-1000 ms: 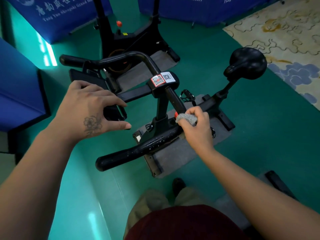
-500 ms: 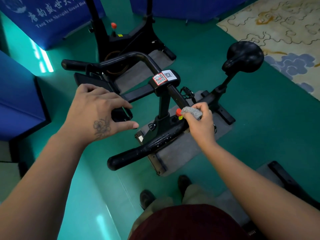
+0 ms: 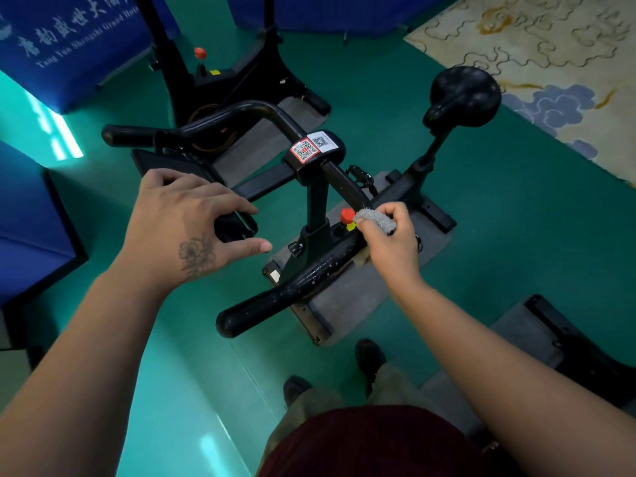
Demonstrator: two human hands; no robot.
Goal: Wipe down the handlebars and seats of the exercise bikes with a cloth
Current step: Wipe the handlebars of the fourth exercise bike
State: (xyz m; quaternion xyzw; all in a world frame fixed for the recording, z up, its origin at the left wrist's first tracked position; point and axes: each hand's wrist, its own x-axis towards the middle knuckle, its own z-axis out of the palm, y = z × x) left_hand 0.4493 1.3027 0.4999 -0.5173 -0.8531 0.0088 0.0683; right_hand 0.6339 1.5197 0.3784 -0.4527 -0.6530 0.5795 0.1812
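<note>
A blue banner (image 3: pixel 69 39) at the upper left carries white Chinese characters over Latin lettering that reads partly as "Tang Yun Shengshi Grand Hote", cut off by the second bike (image 3: pixel 220 74) standing in front of it. On the near bike, the clamp at the middle of the handlebar (image 3: pixel 292 280) bears two square QR stickers (image 3: pixel 313 146), one red-bordered, one white; their print is too small to read. The handlebar is a black curved tube, its near grip matte and flecked with pale specks. The right hand (image 3: pixel 392 246) has its fingers curled tight around a grey, nubbly cloth (image 3: pixel 377 220), held against the bar just beside a round red knob (image 3: pixel 347 215). The left hand (image 3: pixel 186 232), a flower tattoo on its back, hovers with fingers spread and lightly bent above a flat black console (image 3: pixel 237 225), holding nothing. The smooth, rounded black seat (image 3: pixel 464 94) stands well apart at the upper right, near a cream carpet (image 3: pixel 550 46) with gold swirls and blue cloud shapes. The floor is glossy green
</note>
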